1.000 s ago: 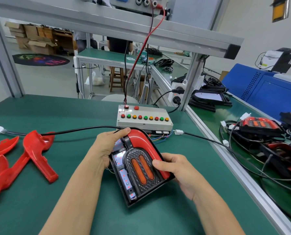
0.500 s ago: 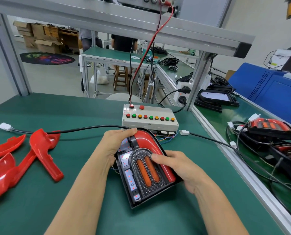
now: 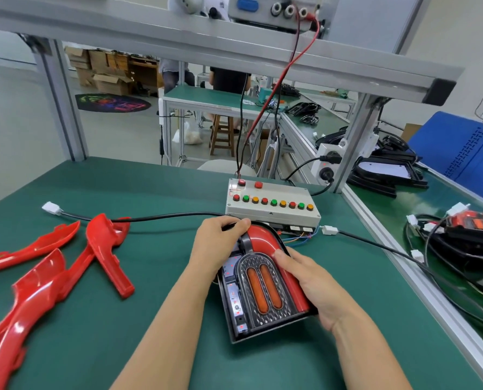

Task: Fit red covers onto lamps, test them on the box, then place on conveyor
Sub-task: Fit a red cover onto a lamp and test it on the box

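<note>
Lamp (image 3: pixel 263 288) flat on green desk (image 3: pixel 156 190) just before test box (image 3: pixel 272 204), left hand (image 3: pixel 217 246) fingers curled over its top-left edge, right hand (image 3: pixel 310 282) gripping red cover (image 3: pixel 271 249) along its right side.

A wooden stool (image 3: pixel 222 135) stands beyond cardboard boxes (image 3: pixel 99 69).

Bright, even indoor light, soft shadows, wide-angle bending at edges, slight blur.
</note>
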